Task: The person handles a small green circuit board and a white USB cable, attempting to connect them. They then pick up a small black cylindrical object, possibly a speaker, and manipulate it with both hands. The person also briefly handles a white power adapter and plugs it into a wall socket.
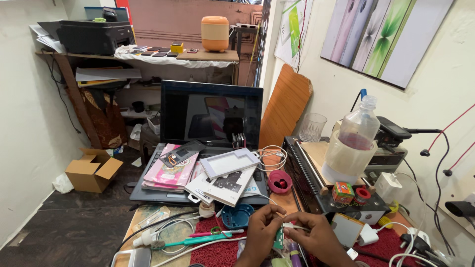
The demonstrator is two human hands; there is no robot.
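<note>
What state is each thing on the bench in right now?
Laptop: lid open, screen dark.
Cardboard box: flaps open, on floor.
Plastic bottle: upright, uncapped.
Glass: upright, looks empty.
Left hand: pinching a white cable.
Right hand: gripping same cable.

Small green circuit board (279, 241) held upright between both hands above the desk's front edge; a white cable (297, 226) is pinched against it.

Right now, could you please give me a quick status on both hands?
Left hand and right hand pinching a white cable over a small green board. Toothbrush lies alongside, not blocking.
</note>
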